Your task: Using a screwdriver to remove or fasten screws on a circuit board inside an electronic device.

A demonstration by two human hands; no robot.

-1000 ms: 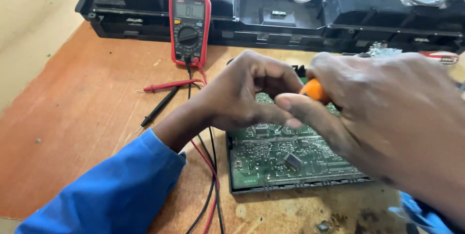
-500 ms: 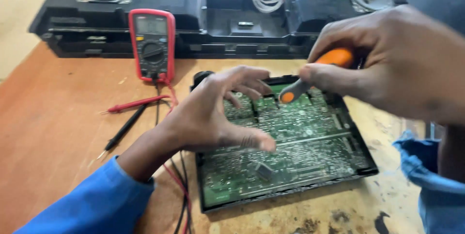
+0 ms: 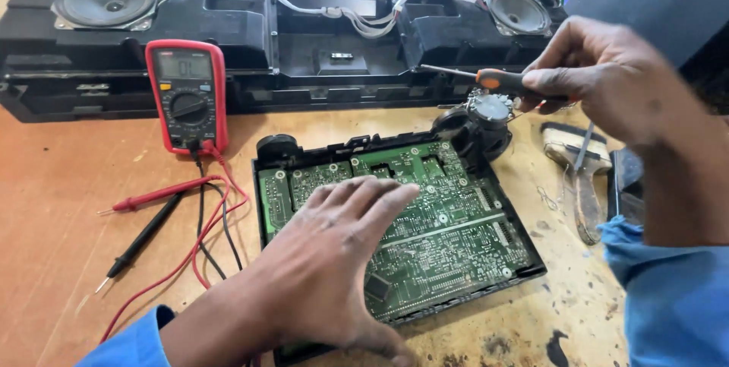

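View from the head camera. The left hand [image 3: 334,261] lies flat, fingers spread and palm down, on the green circuit board [image 3: 425,223], which sits in a shallow black tray [image 3: 531,267] near the middle of the worktop [image 3: 68,185], its lower corner close to the front edge. The right hand [image 3: 607,78] is raised above the tray's far right corner, its fingers closed round an orange-handled screwdriver [image 3: 486,78] whose shaft points left toward the black speaker housing [image 3: 304,40] along the back edge. The step in hand appears to be work on the board's screws, with the board steadied and the tool lifted clear of it (the tip touches nothing). A further move would seem to call for bringing the tip down squarely onto one fastener while the flat hand holds the tray from sliding. The left forearm, in a blue sleeve [image 3: 133,344], enters from the front edge; the right wrist is bent downward. A red multimeter [image 3: 186,93] stands toward the back left, its probes [image 3: 152,215] lying on the left side.
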